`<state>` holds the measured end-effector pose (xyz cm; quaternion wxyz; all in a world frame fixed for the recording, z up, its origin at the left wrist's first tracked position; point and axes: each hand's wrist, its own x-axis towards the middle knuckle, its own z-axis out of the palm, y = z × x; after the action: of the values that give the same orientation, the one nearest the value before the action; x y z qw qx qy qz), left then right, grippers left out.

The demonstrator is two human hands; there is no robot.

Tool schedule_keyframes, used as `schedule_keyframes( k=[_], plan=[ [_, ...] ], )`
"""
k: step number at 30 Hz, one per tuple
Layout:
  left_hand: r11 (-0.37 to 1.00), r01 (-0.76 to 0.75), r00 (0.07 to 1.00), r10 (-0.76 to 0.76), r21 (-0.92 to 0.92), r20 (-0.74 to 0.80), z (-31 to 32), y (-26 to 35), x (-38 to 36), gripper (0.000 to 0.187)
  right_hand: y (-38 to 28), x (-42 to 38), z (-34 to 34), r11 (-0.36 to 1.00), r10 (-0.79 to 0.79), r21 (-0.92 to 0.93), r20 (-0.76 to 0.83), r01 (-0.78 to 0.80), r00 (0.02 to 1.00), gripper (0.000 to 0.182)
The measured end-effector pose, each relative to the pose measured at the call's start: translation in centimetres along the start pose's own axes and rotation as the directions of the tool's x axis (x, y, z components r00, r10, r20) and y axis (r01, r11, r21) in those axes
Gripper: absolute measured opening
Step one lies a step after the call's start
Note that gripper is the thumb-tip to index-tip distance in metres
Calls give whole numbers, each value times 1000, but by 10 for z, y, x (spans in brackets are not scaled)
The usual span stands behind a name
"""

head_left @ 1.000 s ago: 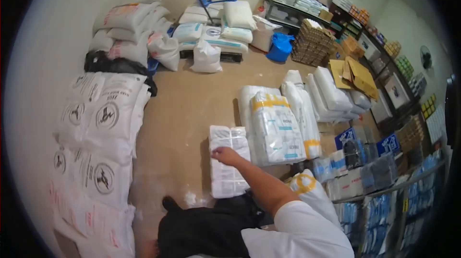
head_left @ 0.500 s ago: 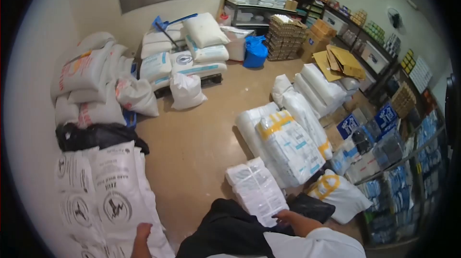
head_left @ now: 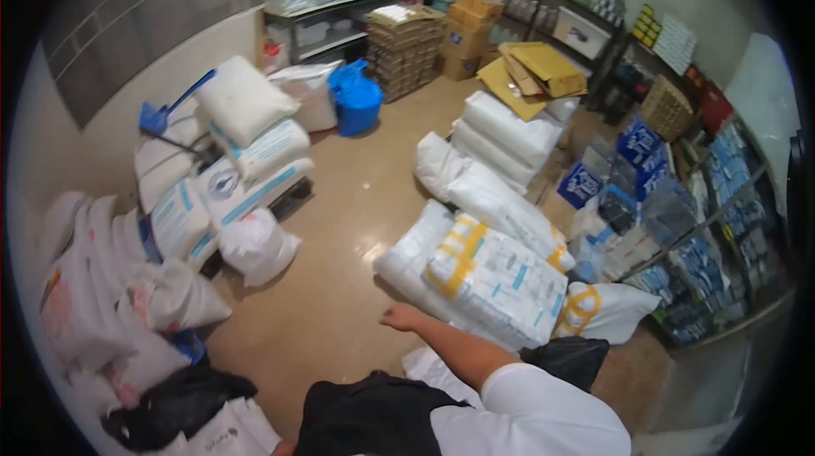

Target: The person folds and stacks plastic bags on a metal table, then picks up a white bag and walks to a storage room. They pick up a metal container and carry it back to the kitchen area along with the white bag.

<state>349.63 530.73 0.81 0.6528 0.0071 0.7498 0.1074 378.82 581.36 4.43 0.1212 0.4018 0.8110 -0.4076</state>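
My right hand (head_left: 400,318) reaches forward over the brown floor, fingers curled together, and I see nothing in it. It is nearest to the left end of a large white plastic-wrapped bundle (head_left: 407,256). Under my right forearm a white wrapped pack (head_left: 435,371) lies partly hidden. A white package with yellow tape (head_left: 501,276) rests on the big bundle. Of my left hand (head_left: 284,449), only a sliver shows at the bottom edge, beside a white printed sack (head_left: 233,432); its fingers are hidden.
White sacks (head_left: 127,312) are heaped on the left by a black bag (head_left: 178,405). Stacked sacks (head_left: 255,146), a blue bag (head_left: 355,99) and egg trays (head_left: 403,53) stand farther back. Flattened cardboard (head_left: 543,70) tops white bundles. Loaded shelves (head_left: 705,286) line the right.
My view has swung to the right and forward. My right hand has left the white wrapped pack and now extends over the floor. My left hand has dropped almost out of view.
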Motion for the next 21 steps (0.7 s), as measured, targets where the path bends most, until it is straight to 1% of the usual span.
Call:
schedule_keyframes(
  k=[2,3,5,6,8,9,10,11,12,13,14,15,16,17,18,19,20,21],
  plan=[
    [999,-25,999,26,41,-22,-23,63,14,71,-20,60,-51,992,-56,105,-179,76,982,47],
    [998,-26,999,27,63,-20,-36,95,22,67,-30,73,-83,992,-21,120,-203,47,979,47],
    [993,-42,999,44,114,-17,-67,160,45,60,-60,89,-136,942,63,332,-334,55,940,46],
    [989,-52,998,55,135,-19,-85,195,58,56,-47,110,-139,937,89,347,-344,38,935,46],
    [982,-80,996,85,172,-25,-124,268,82,49,-10,145,-140,939,135,344,-432,25,892,45],
    [976,-102,993,110,191,-35,-150,310,92,45,14,158,-129,954,232,270,-383,-132,894,47],
    [974,-118,991,129,194,-47,-173,352,101,41,39,160,-118,941,332,179,-336,-286,881,50],
    [973,-139,986,153,185,-63,-194,398,110,38,77,163,-103,893,447,113,-88,-437,890,54],
    [973,-158,980,175,168,-90,-214,447,114,34,110,156,-68,824,563,62,-194,-563,803,52],
    [971,-190,970,209,146,-127,-236,498,122,31,90,128,-85,766,634,-20,-143,-643,760,50],
    [965,-219,957,241,141,-163,-254,546,129,27,93,125,-98,758,653,-42,44,-651,756,48],
    [943,-249,932,296,222,-210,-267,594,135,26,92,120,-102,755,646,-58,236,-653,726,47],
    [911,-280,901,358,302,-247,-279,644,144,25,89,115,-99,739,657,-25,249,-674,711,47],
    [906,-307,912,368,291,-182,-290,696,149,29,94,115,-99,685,645,212,267,-697,716,46],
    [901,-341,917,382,267,-117,-292,746,152,36,101,122,-111,598,632,429,267,-677,727,45],
    [889,-388,893,428,242,-143,-289,791,156,29,85,127,-123,188,751,760,297,-622,590,36],
    [877,-429,867,467,215,-173,-284,830,159,24,75,136,-131,79,821,818,271,-570,503,45],
    [827,-529,816,558,191,-152,-274,861,164,24,80,151,-137,27,805,788,348,-615,481,43]
  ],
)
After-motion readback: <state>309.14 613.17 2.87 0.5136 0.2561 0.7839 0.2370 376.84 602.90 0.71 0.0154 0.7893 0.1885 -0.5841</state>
